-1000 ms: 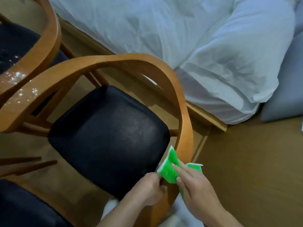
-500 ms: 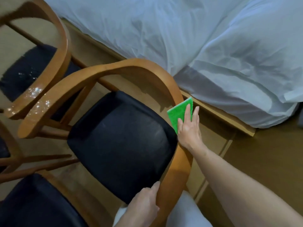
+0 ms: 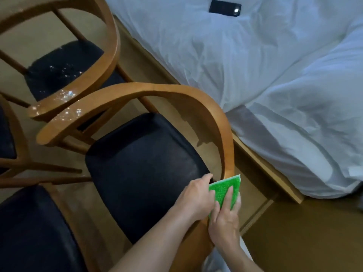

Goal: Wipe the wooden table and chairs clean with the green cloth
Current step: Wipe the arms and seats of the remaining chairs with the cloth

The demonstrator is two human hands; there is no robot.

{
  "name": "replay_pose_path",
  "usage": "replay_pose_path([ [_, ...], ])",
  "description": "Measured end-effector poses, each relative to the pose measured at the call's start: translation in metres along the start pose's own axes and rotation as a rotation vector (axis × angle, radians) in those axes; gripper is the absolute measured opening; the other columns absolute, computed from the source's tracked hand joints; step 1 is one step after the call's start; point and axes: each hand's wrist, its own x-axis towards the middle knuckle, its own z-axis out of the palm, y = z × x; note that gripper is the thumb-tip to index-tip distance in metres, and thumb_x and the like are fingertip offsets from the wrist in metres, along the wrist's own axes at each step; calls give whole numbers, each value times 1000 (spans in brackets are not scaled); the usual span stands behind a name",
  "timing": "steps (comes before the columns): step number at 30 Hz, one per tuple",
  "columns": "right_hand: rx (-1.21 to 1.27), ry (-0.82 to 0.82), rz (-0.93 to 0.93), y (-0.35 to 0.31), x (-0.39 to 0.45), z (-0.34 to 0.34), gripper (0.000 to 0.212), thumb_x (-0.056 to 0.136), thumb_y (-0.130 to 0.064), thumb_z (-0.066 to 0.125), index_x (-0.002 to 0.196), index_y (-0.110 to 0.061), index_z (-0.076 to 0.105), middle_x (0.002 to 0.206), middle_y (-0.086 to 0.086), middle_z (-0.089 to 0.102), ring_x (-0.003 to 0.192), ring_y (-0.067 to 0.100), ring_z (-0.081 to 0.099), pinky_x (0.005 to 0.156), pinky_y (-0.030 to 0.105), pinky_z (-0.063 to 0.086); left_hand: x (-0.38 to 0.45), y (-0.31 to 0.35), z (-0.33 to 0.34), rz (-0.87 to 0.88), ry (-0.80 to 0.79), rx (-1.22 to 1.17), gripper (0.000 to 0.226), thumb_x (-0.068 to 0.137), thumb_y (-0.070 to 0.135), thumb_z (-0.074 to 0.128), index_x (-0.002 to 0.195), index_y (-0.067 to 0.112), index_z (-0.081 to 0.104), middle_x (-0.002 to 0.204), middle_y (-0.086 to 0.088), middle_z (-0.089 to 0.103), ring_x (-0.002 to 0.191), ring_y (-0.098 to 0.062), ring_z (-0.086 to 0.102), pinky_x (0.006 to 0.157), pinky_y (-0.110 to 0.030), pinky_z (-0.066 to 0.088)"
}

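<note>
Pressing the green cloth [image 3: 225, 190] flat-fingered against the chair's curved rail [image 3: 225, 134], the right hand [image 3: 224, 218] is needing even, overlapping strokes while the left hand [image 3: 194, 197], fingers curled at the cloth's edge, is steadying.

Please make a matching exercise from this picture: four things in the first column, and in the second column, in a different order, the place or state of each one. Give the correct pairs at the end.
Things
1. green cloth
2. dark phone
3. black seat cushion
4. far chair's armrest

Places or states
A. lies on the white bedding
B. speckled with shining droplets
C. pressed on the near chair's wooden rail under the right hand
D. inside the curved wooden frame of the near chair

Pairs: 1-C, 2-A, 3-D, 4-B
</note>
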Motion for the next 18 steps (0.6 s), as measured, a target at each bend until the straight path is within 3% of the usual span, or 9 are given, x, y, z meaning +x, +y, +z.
replay_pose_path([
  [4, -213, -71, -217, -4, 72, -20, 77, 102, -42, 37, 145, -32, -26, 158, 8, -27, 149, 32, 1, 114, 42, 34, 48, 31, -11, -50, 87, -148, 59, 98, 30, 41, 151, 33, 18, 147, 1, 40, 131, -16, 42, 100, -30, 37],
  [6, -272, -105, -420, -14, 120, -36, 92, 96, -36, 54, 152, -19, -17, 157, 18, -26, 147, 40, -1, 110, 51, 37, 76, 48, -19, -135, 183, -294, 64, 96, 26, 43, 152, 35, 13, 151, 2, 36, 134, -15, 39, 101, -29, 36],
  [8, -263, -76, -620, -30, 163, -51, 85, 93, -30, 61, 155, -8, 6, 156, 30, -5, 143, 50, 13, 103, 55, 44, 91, 59, -22, -275, 282, -415, 70, 94, 21, 48, 152, 32, 11, 150, 2, 36, 133, -16, 41, 103, -30, 38],
  [10, -276, -58, -779, -58, 202, -65, 66, 97, -31, 50, 151, -10, 18, 154, 28, 12, 139, 48, 27, 101, 54, 46, 91, 68, -22, -399, 314, -444, 72, 92, 18, 49, 152, 30, 12, 151, 2, 36, 134, -16, 40, 109, -33, 37],
  [12, -286, -116, -861, -94, 239, -75, 60, 99, -36, 40, 152, -19, 18, 156, 20, 16, 141, 40, 31, 103, 46, 44, 89, 76, -19, -471, 275, -458, 71, 90, 19, 49, 152, 30, 16, 144, 6, 43, 129, -14, 44, 107, -30, 37],
  [15, -251, -303, -854, -152, 287, -73, 59, 100, -43, 35, 153, -32, 9, 161, 5, 10, 143, 28, 29, 104, 39, 40, 91, 90, -23, -487, 267, -518, 64, 90, 24, 49, 149, 32, 25, 113, 20, 51, 100, -3, 52, 89, -20, 41],
  [18, -232, -425, -852, -185, 310, -68, 56, 102, -39, 36, 154, -28, 17, 152, 5, 31, 117, 16, 49, 80, 19, 38, 95, 98, -36, -502, 281, -560, 66, 94, 25, 47, 153, 30, 17, 134, 8, 50, 118, -11, 50, 103, -28, 40],
])
